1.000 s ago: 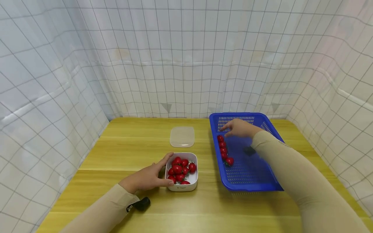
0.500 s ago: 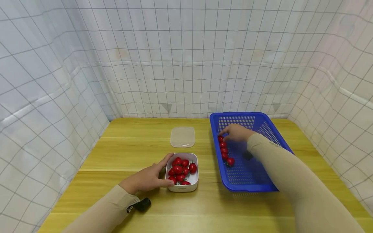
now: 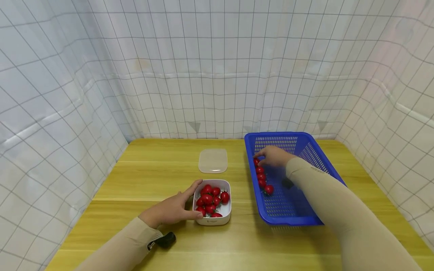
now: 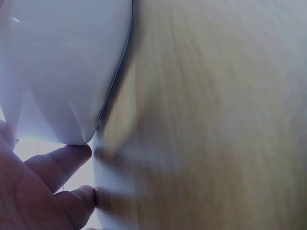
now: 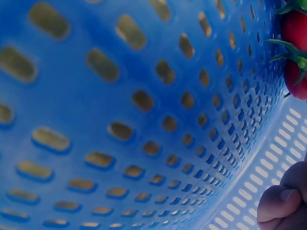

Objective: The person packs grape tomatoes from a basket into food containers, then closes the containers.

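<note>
A white square food container (image 3: 213,222) with several cherry tomatoes (image 3: 207,199) in it stands on the table. My left hand (image 3: 173,209) rests against its left side, thumb at the front rim and forefinger at the back left corner. In the left wrist view a fingertip (image 4: 79,151) touches the container's wall. My right hand (image 3: 276,156) reaches into the blue basket (image 3: 259,210), pinching the farthest cherry tomato (image 3: 256,162) of a row along the left wall. In the right wrist view, curled fingers (image 5: 278,206) show at the lower right; the pinched tomato is out of sight there.
A translucent lid (image 3: 213,161) lies flat behind the container. The basket's raised perforated walls surround the right hand. Several tomatoes (image 3: 262,183) line its left side. White gridded curtains (image 3: 220,75) close off the back and both sides of the wooden table (image 3: 152,165).
My right hand has come down from above the far end of the tomato row, and its fingers now close around the farthest tomato. The left hand and the container keep their places.
</note>
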Demonstrator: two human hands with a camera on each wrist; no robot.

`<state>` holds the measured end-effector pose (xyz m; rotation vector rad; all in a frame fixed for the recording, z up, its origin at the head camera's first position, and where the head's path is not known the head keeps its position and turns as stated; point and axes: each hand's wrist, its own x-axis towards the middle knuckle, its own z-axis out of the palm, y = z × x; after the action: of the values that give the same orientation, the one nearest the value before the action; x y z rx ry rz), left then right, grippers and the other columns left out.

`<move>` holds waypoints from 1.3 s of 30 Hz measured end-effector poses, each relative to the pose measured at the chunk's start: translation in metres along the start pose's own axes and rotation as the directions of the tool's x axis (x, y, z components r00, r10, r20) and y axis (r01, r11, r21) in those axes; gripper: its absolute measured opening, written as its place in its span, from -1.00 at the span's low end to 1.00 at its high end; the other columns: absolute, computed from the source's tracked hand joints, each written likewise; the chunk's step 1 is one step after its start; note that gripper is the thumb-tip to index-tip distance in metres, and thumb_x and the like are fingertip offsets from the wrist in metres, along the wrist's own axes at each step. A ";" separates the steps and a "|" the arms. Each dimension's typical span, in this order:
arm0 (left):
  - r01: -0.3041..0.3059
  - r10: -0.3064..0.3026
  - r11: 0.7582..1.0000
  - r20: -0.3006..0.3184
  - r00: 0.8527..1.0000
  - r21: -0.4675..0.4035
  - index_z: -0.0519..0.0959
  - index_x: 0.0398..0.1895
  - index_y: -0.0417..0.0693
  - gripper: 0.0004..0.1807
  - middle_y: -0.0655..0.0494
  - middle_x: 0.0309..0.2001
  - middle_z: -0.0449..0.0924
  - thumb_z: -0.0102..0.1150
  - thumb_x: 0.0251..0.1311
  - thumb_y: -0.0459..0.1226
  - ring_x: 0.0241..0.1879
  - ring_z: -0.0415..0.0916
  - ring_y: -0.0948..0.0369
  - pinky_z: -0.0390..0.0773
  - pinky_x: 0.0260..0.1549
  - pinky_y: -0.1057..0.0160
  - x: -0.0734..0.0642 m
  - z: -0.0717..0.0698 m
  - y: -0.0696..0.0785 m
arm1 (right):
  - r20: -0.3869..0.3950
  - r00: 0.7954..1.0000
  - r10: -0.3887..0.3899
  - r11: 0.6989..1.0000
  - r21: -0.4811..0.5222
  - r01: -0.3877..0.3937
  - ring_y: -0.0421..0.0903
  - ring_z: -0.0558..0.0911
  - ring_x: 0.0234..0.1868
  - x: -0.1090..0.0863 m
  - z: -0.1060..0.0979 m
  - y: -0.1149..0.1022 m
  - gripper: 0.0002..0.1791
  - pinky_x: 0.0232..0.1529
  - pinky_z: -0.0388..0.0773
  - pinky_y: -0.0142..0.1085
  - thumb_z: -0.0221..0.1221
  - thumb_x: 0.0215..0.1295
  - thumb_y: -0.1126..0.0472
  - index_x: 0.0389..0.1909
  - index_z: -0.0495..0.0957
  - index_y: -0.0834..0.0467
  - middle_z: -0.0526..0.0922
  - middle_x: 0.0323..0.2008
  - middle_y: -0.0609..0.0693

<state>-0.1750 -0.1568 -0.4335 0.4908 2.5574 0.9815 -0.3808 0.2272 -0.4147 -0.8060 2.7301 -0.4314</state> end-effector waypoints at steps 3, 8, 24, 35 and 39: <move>0.006 -0.006 1.000 0.003 1.000 0.000 -0.16 0.76 0.28 0.19 -0.13 0.69 0.02 0.40 0.25 0.19 0.60 0.06 -0.36 -0.13 0.58 -0.42 -0.001 0.001 0.001 | -0.007 1.000 0.020 1.000 0.017 -0.020 0.19 0.59 0.36 0.000 0.001 -0.001 -0.52 0.44 0.44 0.15 0.40 0.34 0.10 0.26 0.69 0.06 0.69 0.27 0.15; 0.013 -0.013 1.000 0.000 1.000 0.009 -0.17 0.75 0.29 0.19 -0.14 0.69 0.02 0.40 0.25 0.19 0.60 0.06 -0.37 -0.09 0.56 -0.44 -0.001 0.001 0.002 | -0.030 0.999 0.021 1.000 0.022 -0.021 0.20 0.59 0.35 0.000 0.001 -0.003 -0.54 0.45 0.43 0.16 0.40 0.35 0.12 0.24 0.69 0.12 0.71 0.24 0.15; -0.002 0.002 1.000 -0.003 1.000 0.010 -0.16 0.76 0.25 0.19 -0.14 0.70 0.00 0.40 0.26 0.18 0.60 0.08 -0.35 0.00 0.53 -0.48 0.000 0.002 -0.001 | -0.036 0.999 0.021 0.999 -0.030 -0.022 0.15 0.68 0.18 -0.001 0.000 -0.004 -0.60 0.32 0.55 0.11 0.40 0.34 0.01 0.10 0.75 0.13 0.76 0.09 0.13; 0.007 -0.006 1.000 -0.007 1.000 0.011 -0.16 0.76 0.26 0.19 -0.16 0.68 0.04 0.40 0.25 0.18 0.58 0.11 -0.38 -0.05 0.55 -0.45 0.000 0.001 0.001 | -0.014 0.997 0.075 0.996 -0.038 -0.075 0.19 0.59 0.35 0.000 0.003 -0.007 -0.51 0.45 0.44 0.14 0.38 0.38 0.02 0.27 0.68 0.10 0.70 0.24 0.16; 0.005 -0.005 1.000 -0.012 1.000 0.021 -0.16 0.75 0.29 0.18 -0.18 0.67 0.07 0.40 0.25 0.19 0.57 0.12 -0.40 -0.09 0.58 -0.41 0.000 0.001 0.001 | -0.016 0.997 0.079 0.996 -0.048 -0.079 0.19 0.61 0.33 0.001 0.003 -0.007 -0.50 0.44 0.45 0.13 0.38 0.38 0.01 0.26 0.68 0.12 0.72 0.22 0.16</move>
<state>-0.1748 -0.1556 -0.4335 0.4857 2.5802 0.9599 -0.3773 0.2205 -0.4147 -0.7062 2.7842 -0.3575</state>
